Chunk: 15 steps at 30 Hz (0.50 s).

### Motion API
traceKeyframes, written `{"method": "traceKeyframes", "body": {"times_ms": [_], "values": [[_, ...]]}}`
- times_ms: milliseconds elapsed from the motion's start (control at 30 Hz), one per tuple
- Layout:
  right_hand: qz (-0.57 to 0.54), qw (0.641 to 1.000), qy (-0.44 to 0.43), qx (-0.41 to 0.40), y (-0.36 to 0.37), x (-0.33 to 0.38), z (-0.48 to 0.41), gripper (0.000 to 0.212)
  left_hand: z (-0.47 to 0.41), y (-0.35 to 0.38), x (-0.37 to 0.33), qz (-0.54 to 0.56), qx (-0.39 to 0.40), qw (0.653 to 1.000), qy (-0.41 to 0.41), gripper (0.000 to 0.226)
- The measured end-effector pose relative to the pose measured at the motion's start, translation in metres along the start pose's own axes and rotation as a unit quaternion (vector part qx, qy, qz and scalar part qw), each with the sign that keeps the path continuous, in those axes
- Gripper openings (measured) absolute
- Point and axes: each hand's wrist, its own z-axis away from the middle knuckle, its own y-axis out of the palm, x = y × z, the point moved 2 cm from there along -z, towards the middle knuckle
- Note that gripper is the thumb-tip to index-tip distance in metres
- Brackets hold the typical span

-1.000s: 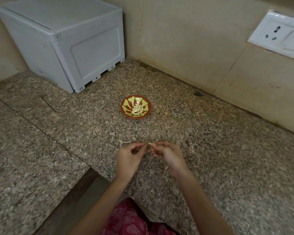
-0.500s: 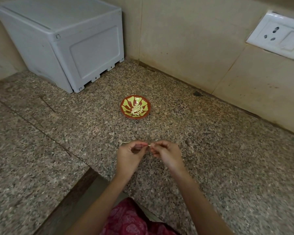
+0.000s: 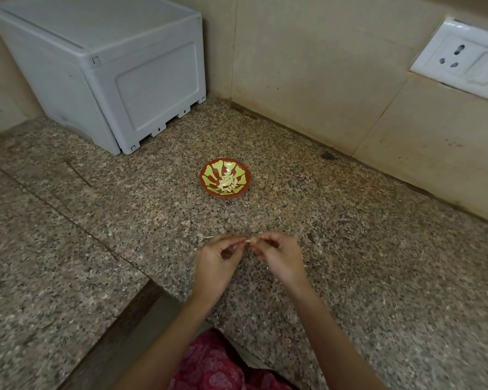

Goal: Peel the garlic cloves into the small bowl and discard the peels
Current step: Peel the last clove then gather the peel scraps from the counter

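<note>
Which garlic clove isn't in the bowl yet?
The clove pinched between the left hand and right hand; the other cloves lie piled in the small bowl.

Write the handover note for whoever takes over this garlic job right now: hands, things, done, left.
Left hand and right hand: both pinch one small clove between their fingertips, over the counter.
Bowl: upright on the counter, beyond the hands, with a small heap of peeled cloves in its middle.
Done: those cloves are peeled and in the bowl.
Left: finish peeling the held clove, drop it in the bowl, discard the peels. A thin pale strip by the left fingertips may be peel. No bin or other unpeeled garlic is in view.
</note>
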Motion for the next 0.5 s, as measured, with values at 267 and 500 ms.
{"method": "traceKeyframes", "body": {"times_ms": [267, 500], "values": [[-0.009, 1.000, 0.011, -0.003, 0.0012, -0.0022, -0.0024, 0.018, 0.0004, 0.0023, -0.0010, -0.016, 0.027, 0.999, -0.012, 0.025], [-0.012, 1.000, 0.017, 0.003, 0.0039, -0.0076, -0.0038, 0.020, 0.0019, 0.0031, 0.0009, 0.016, 0.020, 0.998, -0.052, 0.019]]}}
